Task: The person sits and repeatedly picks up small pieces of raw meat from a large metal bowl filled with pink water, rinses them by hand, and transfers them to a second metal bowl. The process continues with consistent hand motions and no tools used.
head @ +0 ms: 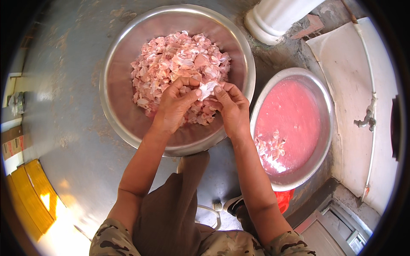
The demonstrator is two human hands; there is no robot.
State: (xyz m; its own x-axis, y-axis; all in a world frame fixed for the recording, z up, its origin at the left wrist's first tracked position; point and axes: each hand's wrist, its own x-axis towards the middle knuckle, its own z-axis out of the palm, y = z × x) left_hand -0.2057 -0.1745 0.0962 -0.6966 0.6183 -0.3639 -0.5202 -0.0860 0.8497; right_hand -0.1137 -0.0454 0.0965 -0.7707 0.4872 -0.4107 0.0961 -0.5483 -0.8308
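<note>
A wide metal bowl (120, 120) stands before me with a heap of raw, pinkish-white meat pieces (166, 59) in it. Over the near part of the heap, my left hand (176, 102) and my right hand (233, 104) hold one small whitish piece of meat or skin (208, 89) between them. Thumb and fingertips of each hand pinch it from either side. To the right, a second metal basin (326, 128) holds reddish liquid (288, 112), with some pale pieces (272, 147) at its near left side.
A white pillar or thick pipe (272, 19) rises behind the basins. On the right wall is a metal tap (366, 120) on a thin pipe. A red plastic bag (283, 200) lies below the basin. Yellow slabs or boxes (35, 188) are at far left.
</note>
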